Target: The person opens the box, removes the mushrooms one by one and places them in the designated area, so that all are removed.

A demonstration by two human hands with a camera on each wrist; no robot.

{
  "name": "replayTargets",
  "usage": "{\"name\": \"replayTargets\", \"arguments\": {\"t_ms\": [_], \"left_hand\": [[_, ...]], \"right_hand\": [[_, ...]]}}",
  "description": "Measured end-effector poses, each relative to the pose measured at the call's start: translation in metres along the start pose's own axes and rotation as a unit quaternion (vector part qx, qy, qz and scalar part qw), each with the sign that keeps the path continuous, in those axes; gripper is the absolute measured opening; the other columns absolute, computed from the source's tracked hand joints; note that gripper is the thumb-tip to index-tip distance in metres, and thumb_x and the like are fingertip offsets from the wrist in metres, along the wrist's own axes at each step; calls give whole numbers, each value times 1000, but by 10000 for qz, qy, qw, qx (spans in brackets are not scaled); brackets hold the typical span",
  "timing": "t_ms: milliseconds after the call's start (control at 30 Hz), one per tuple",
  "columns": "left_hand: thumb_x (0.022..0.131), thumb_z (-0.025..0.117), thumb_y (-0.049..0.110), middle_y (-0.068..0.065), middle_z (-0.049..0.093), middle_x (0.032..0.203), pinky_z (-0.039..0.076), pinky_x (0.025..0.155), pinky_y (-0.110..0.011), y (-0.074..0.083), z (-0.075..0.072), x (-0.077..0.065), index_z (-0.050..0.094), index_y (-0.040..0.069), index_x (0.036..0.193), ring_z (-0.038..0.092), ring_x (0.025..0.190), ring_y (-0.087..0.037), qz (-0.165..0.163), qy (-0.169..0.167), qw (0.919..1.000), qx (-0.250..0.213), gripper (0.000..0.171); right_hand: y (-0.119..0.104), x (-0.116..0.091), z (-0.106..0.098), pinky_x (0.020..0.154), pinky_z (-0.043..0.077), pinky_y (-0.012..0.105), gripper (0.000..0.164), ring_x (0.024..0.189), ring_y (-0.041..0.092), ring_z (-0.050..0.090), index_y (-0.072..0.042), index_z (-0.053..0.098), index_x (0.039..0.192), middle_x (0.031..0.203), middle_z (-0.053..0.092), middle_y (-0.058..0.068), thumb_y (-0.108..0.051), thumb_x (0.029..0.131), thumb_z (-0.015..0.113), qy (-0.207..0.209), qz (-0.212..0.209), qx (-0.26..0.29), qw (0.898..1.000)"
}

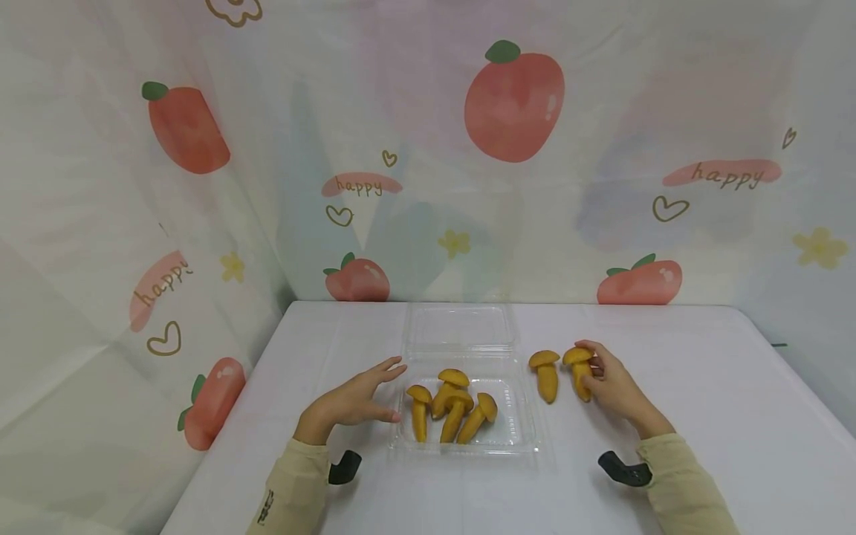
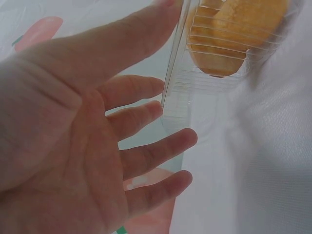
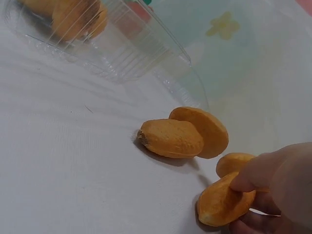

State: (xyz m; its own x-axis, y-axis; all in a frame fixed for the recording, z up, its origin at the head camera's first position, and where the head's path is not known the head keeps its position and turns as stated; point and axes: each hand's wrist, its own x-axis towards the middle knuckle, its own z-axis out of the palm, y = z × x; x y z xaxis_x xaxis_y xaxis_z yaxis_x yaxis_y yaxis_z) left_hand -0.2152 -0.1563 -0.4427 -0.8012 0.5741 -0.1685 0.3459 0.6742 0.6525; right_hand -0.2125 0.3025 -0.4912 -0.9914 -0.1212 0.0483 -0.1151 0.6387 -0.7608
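Several yellow-brown mushrooms (image 1: 453,407) lie in a clear plastic clamshell box (image 1: 518,438), whose lid (image 1: 461,327) is folded back. At the box's left side is my left hand (image 1: 351,397), fingers spread and holding nothing; its thumb and fingertips are close to the rim, and contact is hard to tell. My right hand (image 1: 611,383) pinches a mushroom (image 1: 579,368) between thumb and fingers, to the right of the box. Another mushroom (image 1: 547,379) lies on the table between that one and the box. The right wrist view shows the thumb pressed on the held mushroom's stem (image 3: 222,202).
A white cloth covers the table (image 1: 722,416). Behind it hangs a printed curtain (image 1: 428,223) with fruit and hearts, and it also runs along the left side. Black curved pieces (image 1: 625,469) sit at both wrists.
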Motion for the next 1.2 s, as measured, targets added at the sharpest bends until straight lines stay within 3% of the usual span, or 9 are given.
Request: {"name": "replayTargets", "arguments": {"t_ms": [167,267,567,867,1200], "left_hand": [[87,80,22,-13,21,169,27,121,-64,0,0,-1,36,7,157,25,154,-41,-1,-4,10000,11,84],[88,80,22,-13,21,170,27,121,-64,0,0,-1,36,7,157,25,154,-41,11,0,10000,14,84],[87,80,21,-15,20,170,27,120,-64,0,0,-1,36,6,157,25,154,-41,42,-16,10000,-18,84],[87,80,21,-15,21,169,26,121,-65,0,0,-3,36,6,157,25,154,-42,44,-1,10000,16,84],[88,80,22,-15,20,170,25,122,-64,-1,-1,-1,35,6,157,23,155,-41,84,-36,9999,63,84]], "right_hand": [[-1,-1,1,101,53,55,58,128,54,49,5,32,150,144,44,33,5,95,53,-57,148,-101,9998],[-1,-1,1,105,47,63,59,131,57,46,4,30,152,147,41,34,3,97,53,-148,262,-38,9995],[-2,-3,-2,94,56,56,64,122,56,54,2,29,153,138,47,38,-3,97,59,-178,446,-210,9986],[-6,-4,-8,89,58,51,77,108,45,59,0,18,158,135,48,39,-18,99,64,-345,791,-543,9948],[-22,-9,-25,94,51,66,79,119,54,55,3,12,158,140,45,41,-38,104,52,-492,1235,-922,9868]]}}
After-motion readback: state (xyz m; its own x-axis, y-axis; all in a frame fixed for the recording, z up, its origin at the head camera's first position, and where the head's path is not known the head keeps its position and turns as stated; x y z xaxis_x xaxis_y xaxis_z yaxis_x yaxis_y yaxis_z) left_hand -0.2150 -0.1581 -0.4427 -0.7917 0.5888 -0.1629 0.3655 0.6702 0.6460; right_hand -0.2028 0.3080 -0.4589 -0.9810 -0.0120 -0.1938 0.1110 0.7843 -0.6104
